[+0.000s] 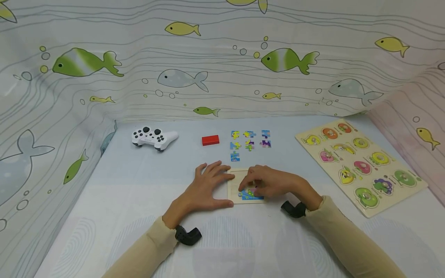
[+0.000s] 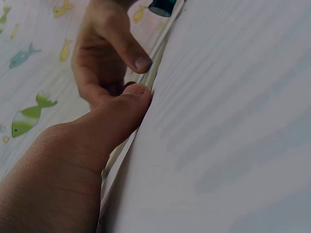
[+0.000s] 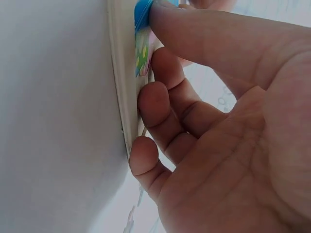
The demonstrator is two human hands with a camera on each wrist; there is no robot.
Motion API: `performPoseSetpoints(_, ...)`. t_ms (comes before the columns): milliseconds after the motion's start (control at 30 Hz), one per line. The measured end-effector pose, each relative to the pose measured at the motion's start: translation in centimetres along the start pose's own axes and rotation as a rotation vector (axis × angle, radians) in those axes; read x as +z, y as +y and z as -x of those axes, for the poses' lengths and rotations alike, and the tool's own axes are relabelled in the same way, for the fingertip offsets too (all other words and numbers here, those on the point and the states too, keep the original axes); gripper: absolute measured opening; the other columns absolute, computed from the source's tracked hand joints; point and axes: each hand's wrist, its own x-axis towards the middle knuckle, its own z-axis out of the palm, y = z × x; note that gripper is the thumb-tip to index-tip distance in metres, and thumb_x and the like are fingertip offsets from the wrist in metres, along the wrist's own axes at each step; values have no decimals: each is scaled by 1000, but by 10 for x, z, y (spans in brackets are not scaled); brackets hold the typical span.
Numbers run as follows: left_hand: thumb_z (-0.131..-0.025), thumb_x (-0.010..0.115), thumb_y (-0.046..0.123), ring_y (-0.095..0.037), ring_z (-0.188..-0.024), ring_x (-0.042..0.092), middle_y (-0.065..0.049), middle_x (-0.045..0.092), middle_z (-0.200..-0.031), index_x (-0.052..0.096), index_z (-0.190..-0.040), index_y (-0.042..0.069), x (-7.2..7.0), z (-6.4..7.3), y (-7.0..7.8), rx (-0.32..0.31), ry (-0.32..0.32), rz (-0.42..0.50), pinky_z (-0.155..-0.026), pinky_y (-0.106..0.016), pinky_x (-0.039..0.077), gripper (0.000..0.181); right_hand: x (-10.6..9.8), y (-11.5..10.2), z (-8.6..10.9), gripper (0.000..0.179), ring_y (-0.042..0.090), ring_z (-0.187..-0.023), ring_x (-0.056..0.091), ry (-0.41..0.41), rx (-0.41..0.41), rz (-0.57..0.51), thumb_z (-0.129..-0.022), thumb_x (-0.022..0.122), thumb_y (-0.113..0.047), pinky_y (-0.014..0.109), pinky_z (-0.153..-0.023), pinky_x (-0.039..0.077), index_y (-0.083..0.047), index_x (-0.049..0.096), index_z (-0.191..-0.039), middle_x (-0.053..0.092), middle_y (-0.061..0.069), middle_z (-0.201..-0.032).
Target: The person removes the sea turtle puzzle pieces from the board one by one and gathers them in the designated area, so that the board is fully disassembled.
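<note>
A small wooden puzzle tray [image 1: 237,177] lies on the table with several printed puzzle pieces [image 1: 251,194] in its lower part. My left hand [image 1: 208,189] rests at the tray's left side, fingers stretched out and spread. Its thumb [image 2: 131,97] touches the near edge by the corner. Over the tray, my right hand [image 1: 271,181] has bent fingers and holds a blue puzzle piece [image 3: 142,14] under its thumb. A green and pink printed part [image 3: 142,56] shows below that thumb. The right index fingertip reaches down at the left end of the pieces.
Several loose puzzle pieces [image 1: 249,145] lie in rows beyond the tray. A red block [image 1: 210,140] and a white game controller [image 1: 153,138] are to their left. At the right lies a large wooden fruit puzzle board [image 1: 361,166]. A fish-printed curtain [image 1: 222,58] stands behind.
</note>
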Motion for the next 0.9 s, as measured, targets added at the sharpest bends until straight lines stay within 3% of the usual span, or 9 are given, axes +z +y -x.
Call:
performPoseSetpoints(333,-79,71,69,-28,-155,27,2,45,-157,57,-143,30,0,0,1,-21,-19,13,-118,-65,14,76,2,-4,0,37,19,-94,55,21,-15,-65,-90,63,5,29,-84,48,-20,72,-115,63,1,-102)
performPoseSetpoints(900,-80,70,69,-28,-154,28,3,46,-156,57,-143,31,1,0,0,-6,-6,-5,-118,-64,15,75,4,-2,0,38,17,-93,53,36,-17,-44,-89,64,4,30,-84,45,-23,71,-115,63,-2,-95)
